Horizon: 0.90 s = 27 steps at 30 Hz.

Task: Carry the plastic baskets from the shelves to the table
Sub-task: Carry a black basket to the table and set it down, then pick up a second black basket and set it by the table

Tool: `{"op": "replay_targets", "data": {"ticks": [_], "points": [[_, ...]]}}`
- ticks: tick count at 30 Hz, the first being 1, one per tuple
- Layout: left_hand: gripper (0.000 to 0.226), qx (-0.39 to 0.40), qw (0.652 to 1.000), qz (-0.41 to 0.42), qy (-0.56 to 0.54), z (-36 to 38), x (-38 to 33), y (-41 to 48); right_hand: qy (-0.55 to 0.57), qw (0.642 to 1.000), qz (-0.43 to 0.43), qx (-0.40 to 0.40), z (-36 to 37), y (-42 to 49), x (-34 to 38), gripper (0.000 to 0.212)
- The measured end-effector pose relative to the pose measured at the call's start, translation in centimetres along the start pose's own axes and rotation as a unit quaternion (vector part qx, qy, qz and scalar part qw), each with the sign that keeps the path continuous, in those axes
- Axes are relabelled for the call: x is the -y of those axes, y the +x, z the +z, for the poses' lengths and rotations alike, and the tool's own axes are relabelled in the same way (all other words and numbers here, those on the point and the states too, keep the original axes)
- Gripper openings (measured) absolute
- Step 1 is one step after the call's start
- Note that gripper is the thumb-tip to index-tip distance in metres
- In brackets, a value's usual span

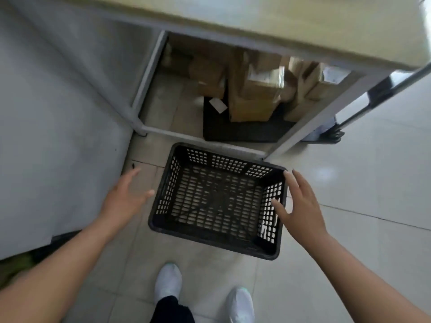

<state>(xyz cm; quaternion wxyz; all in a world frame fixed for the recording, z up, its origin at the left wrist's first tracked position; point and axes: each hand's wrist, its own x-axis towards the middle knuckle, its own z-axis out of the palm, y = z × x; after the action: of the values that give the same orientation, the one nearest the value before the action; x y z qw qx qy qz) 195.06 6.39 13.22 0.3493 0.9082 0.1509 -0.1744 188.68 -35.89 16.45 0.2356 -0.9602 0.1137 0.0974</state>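
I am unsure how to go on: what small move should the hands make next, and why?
Probably close both hands on the basket's short sides. It sits empty on the floor; the left hand is open and apart, the right hand open at its rim.

Soft, even daylight is filling the scene; a pale glare patch is shining on the glossy floor tiles (326,173) at right. Motion blur is smearing the desk (279,22) edge and boxes beneath. Wide-angle distortion is bending straight lines near the borders.
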Motion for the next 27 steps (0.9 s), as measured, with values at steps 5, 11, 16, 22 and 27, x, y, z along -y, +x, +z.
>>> {"op": "replay_targets", "data": {"ticks": [5, 11, 16, 22, 27], "points": [[0.075, -0.063, 0.995, 0.041, -0.064, -11.2, -6.5, -10.8, 0.004, 0.995, -0.095, 0.043, -12.5, -2.9, 8.0, 0.081], [0.078, -0.188, 0.969, 0.091, -0.132, -22.6, -12.4, -26.8, 0.014, 0.973, -0.213, 0.091, -23.5, -9.2, 19.1, 0.073], [0.07, -0.283, 0.933, 0.042, -0.217, -28.3, -9.7, -41.9, -0.006, 0.93, -0.339, 0.139, -27.5, -17.5, 29.9, 0.066], [0.067, -0.441, 0.864, -0.049, -0.238, -31.4, -2.4, -65.0, 0.004, 0.852, -0.492, 0.18, -26.4, -32.4, 41.7, 0.066], [0.071, -0.543, 0.793, -0.161, -0.226, -28.7, 3.7, -85.8, 0.02, 0.762, -0.594, 0.256, -23.8, -48.3, 47.7, 0.065]]}}
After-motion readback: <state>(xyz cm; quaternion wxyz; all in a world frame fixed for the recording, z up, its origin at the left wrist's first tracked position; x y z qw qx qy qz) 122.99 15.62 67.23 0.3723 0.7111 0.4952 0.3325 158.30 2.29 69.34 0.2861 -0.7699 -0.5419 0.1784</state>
